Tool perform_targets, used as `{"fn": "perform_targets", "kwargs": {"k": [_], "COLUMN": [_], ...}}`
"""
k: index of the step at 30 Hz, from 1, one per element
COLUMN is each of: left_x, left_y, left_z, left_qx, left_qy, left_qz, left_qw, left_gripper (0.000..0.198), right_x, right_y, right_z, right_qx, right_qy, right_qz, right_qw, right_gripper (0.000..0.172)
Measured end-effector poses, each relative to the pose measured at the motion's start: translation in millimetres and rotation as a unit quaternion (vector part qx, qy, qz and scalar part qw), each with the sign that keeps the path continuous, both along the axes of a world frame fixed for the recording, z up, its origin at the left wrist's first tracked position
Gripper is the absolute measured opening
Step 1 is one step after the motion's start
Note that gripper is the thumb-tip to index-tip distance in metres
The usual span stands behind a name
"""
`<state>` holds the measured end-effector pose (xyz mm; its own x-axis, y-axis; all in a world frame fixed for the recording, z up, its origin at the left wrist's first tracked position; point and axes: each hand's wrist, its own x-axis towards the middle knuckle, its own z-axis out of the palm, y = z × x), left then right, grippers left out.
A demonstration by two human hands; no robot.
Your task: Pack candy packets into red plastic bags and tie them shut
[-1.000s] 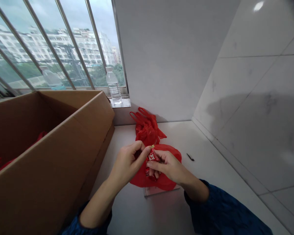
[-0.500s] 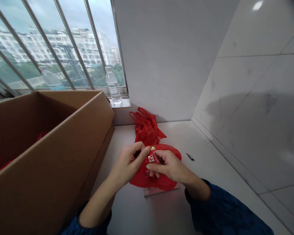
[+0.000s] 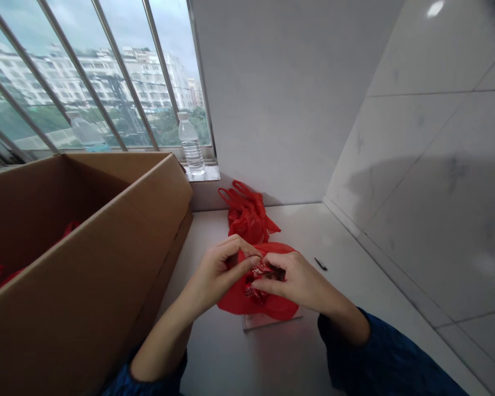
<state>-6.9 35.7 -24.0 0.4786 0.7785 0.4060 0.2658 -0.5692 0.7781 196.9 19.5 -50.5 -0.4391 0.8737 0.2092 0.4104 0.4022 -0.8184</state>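
Observation:
Both my hands work over a round red gauze cloth [image 3: 235, 300], on which small red packets [image 3: 253, 294] with white print, apparently wrapped sweets, lie in a cluster. My left hand [image 3: 226, 264] is closed, thumb and forefinger pinching the upper end of a red wrapped sweet [image 3: 260, 268]. Around the same sweet curl the thumb and fingers of my right hand [image 3: 286, 278], which hide much of it. A flat pinkish object [image 3: 268, 322], like a thin case or booklet, sticks out from under the cloth's near edge.
Behind the cloth, a red plastic bag [image 3: 249, 214] leans near the wall. A large cardboard box [image 3: 148, 220] with red material inside stands at left. A small black object [image 3: 320, 264] lies on the white table [image 3: 214, 352] at right. A water bottle [image 3: 191, 146] stands on the sill.
The sweet's gold-coloured end and white print, plain to see before, are now mostly covered by my fingers. My right hand has turned and shifted slightly right; my left fingertips have moved slightly right.

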Motion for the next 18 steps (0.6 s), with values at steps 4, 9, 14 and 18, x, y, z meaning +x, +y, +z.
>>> {"fn": "perform_targets", "kwargs": {"k": [4,9,14,18], "left_x": [-2,1,3,4], "left_y": [1,-2,-5,-4], "left_z": [-1.5,-0.7,0.2,-1.1], "left_qx": [0.001,-0.02,-0.042,-0.082], "left_qy": [-0.018,-0.065,-0.099,-0.121], "left_qz": [0.023,0.056,0.08,0.084], "left_qw": [1.0,0.996,0.991,0.986], "left_gripper": [0.012,0.015,0.015,0.015], "right_x": [7,11,11,12], "right_y": [-4,-6,-6,-5], "right_z": [9.3,9.5,9.8,10.5], "right_qx": [0.062,0.139,0.162,0.144], "right_qy": [-0.008,0.008,0.024,0.04], "right_qz": [-0.018,-0.003,-0.008,0.002], "right_qw": [0.998,0.99,0.987,0.989], "right_gripper": [0.025,0.032,0.03,0.029]}}
